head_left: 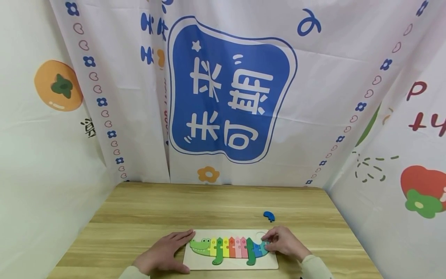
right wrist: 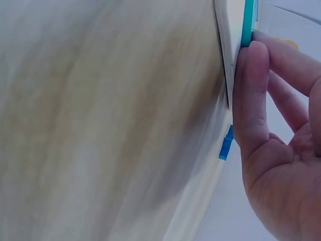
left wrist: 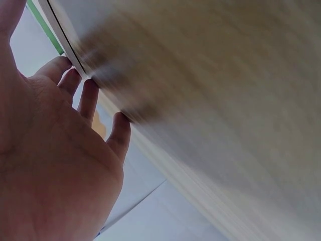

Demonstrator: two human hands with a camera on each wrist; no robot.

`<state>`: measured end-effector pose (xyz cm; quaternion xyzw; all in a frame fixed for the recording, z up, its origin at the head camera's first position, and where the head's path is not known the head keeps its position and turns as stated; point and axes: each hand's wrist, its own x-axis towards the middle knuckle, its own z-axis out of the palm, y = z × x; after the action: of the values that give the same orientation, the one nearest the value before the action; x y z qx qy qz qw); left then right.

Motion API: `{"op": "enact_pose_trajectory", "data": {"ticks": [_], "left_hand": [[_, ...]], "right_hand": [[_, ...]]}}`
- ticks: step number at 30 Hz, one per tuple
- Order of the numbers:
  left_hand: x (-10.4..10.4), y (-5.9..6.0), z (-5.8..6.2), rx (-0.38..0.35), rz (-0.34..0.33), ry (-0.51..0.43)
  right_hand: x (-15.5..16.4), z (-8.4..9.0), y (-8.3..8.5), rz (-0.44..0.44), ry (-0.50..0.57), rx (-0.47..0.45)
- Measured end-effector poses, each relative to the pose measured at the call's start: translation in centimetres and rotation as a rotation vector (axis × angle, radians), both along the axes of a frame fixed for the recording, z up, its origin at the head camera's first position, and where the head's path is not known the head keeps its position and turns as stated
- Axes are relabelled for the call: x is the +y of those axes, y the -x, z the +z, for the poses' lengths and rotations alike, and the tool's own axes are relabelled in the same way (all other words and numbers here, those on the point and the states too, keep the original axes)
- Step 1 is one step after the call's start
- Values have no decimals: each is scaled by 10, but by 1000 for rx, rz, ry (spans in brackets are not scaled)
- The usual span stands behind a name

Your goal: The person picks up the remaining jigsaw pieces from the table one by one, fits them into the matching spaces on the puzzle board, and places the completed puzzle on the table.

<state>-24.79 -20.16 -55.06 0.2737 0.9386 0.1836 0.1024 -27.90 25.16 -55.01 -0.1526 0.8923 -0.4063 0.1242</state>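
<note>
A pale wooden puzzle board [head_left: 230,264] lies on the table with a colourful crocodile puzzle [head_left: 231,248] in it. My left hand [head_left: 167,252] rests at the board's left edge with its fingers spread; in the left wrist view the fingertips [left wrist: 90,83] touch down beside the board's side. At the tail end, my right hand [head_left: 283,243] pinches a teal puzzle piece [right wrist: 248,25] with thumb and fingers, low over the board. The piece sits against its blue neighbour [head_left: 257,250], partly covered by the fingers. Above it a round tail recess [head_left: 259,235] shows bare wood.
A loose blue puzzle piece [head_left: 269,216] lies on the wooden table [head_left: 167,207] behind the board, to the right. A printed white curtain [head_left: 331,97] hangs behind the table, with more cloth on both sides.
</note>
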Motion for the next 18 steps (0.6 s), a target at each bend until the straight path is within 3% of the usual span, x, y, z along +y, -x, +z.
{"op": "enact_pose_trajectory", "data": {"ticks": [7,11,18], "left_hand": [[0,0,0,-19,3,6],[1,0,1,-40,11,5],[1,1,0,-38,11,2]], "right_hand": [[-1,3,1,19,-12,6],[3,5,7,-15,-32,21],[12,6,34,-212,-114,184]]}}
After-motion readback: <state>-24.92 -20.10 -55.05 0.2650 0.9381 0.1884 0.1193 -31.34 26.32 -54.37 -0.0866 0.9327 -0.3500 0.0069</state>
